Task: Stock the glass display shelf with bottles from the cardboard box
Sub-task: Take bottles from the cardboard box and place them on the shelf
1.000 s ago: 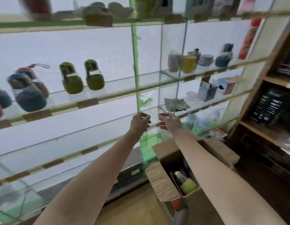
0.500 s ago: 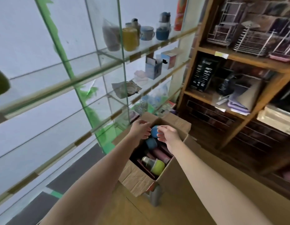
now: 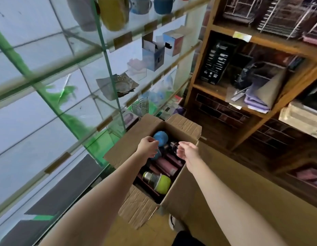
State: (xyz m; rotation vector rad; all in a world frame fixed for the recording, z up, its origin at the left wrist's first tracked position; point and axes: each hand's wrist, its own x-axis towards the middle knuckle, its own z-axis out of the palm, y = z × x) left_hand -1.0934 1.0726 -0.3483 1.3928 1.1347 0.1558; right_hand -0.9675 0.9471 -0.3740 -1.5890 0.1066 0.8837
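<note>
While both of your hands hover over the open cardboard box (image 3: pixel 182 126) at frame centre, neither holds anything: your left hand (image 3: pixel 148 147), fingers loosely curled, sits just beside the blue bottle (image 3: pixel 161 137), and your right hand (image 3: pixel 187 152) hangs relaxed above the pink bottles (image 3: pixel 167 166). Close round a bottle's body, not its cap, and lift straight up so it clears its neighbours. The green-capped bottle (image 3: pixel 158 181) lies nearer you; the glass display shelf (image 3: pixel 104 48) stands upper left.

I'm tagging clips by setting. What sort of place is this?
Probably a small housewares shop: a glass display shelf with cups and boxed goods, wooden shelving with wire racks, and an open cardboard box of bottles.
</note>
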